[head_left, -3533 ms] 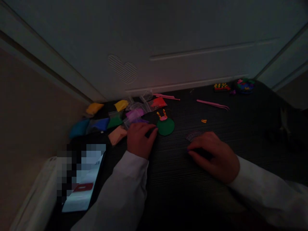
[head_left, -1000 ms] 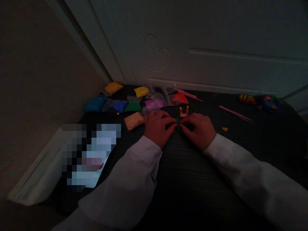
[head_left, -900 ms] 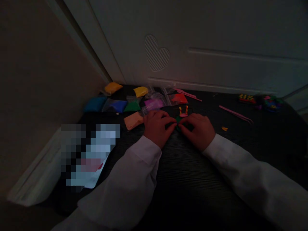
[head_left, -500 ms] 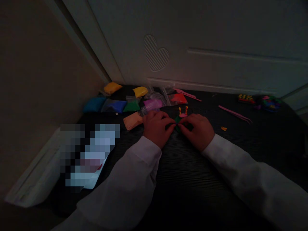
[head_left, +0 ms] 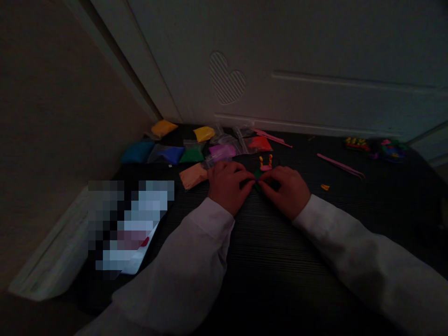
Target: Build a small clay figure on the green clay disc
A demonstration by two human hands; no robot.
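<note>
Green disc [head_left: 257,174]: pink piece [head_left: 266,168] with two posts [head_left: 270,161], set, 12 o'clock. Left hand [head_left: 229,186], right hand [head_left: 287,190]: pinched on purple bit [head_left: 256,180], unplaced. Orange scrap [head_left: 325,187], 3 o'clock: loose.

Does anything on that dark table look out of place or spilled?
One small orange scrap lies alone beyond the right hand, apart from the coloured bags, like a stray leftover. I see no spill, though the picture is dim.

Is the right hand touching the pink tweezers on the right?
No, the tweezers lie on the table, apart from the right hand, which is near the left hand.
</note>
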